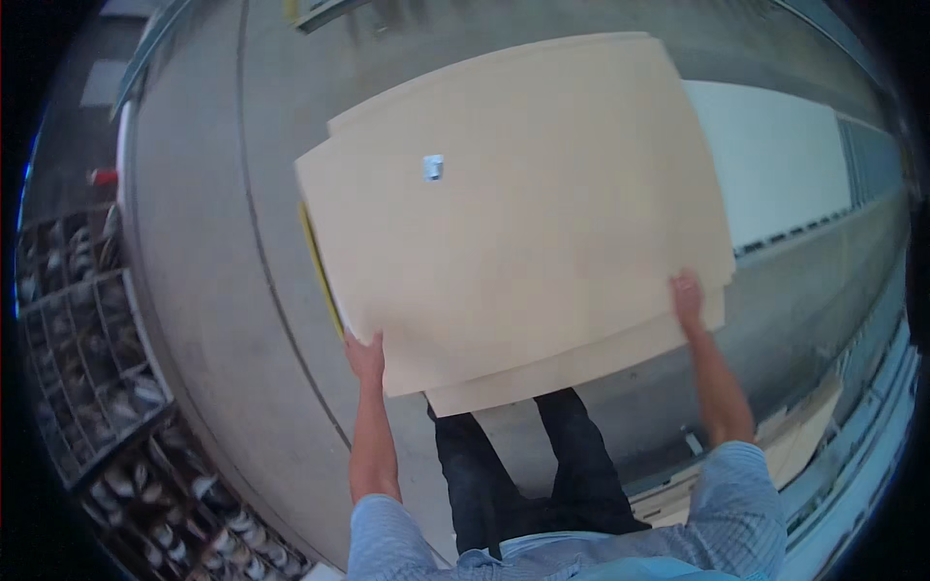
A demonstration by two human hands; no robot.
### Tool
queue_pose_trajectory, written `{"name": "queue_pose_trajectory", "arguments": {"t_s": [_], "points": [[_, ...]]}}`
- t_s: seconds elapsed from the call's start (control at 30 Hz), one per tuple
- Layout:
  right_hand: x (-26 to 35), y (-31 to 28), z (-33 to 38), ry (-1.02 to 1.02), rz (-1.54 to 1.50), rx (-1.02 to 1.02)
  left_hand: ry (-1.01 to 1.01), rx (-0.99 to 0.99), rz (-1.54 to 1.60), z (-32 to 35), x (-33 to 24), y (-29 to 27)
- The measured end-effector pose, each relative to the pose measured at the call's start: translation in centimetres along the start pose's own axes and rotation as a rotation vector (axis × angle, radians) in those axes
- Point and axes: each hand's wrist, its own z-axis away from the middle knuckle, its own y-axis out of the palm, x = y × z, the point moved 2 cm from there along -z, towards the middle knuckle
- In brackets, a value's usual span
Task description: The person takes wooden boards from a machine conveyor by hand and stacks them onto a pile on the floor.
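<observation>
I hold a large pale beige board (523, 223) flat in front of me, with a second like board under it showing along the near and far edges. A small white sticker (433, 167) sits on the top board. My left hand (365, 353) grips the near left corner, fingers under the board. My right hand (687, 295) grips the near right edge. My dark trouser legs (528, 465) show below the boards.
Grey concrete floor (213, 242) lies beneath, with a thin seam running through it. Racks of small compartments with parts (87, 358) stand at the left. A white panel (775, 155) lies at the right. More pale boards (794, 436) are stacked at lower right.
</observation>
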Motion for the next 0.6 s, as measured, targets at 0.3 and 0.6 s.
{"name": "queue_pose_trajectory", "arguments": {"t_s": [0.3, 0.6], "points": [[14.2, 2.8, 29.8, 0.814, -0.958, 0.437, 0.281, 0.123, -0.339, 5.7, 0.4, 7.8], [21.4, -1.6, 39.3, 0.797, -0.994, 0.268, 0.194, 0.397, 0.195, 11.5, 5.7, 8.0]]}}
